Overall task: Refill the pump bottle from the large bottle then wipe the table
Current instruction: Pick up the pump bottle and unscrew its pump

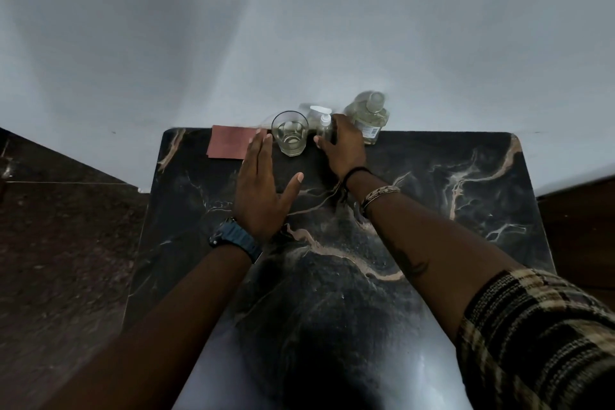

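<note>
A person's right hand [342, 143] curls around the small clear pump bottle with a white pump head [324, 125] at the far edge of a black marble-patterned table [466, 196], against a pale wall. The left hand [261, 190] hovers flat, fingers straight, holding nothing, its fingertips just beside a clear drinking glass [290, 137] and over a folded pink cloth [228, 145]. The large clear bottle of yellowish liquid [367, 118] stands just right of the pump bottle; blur makes its cap hard to read.
</note>
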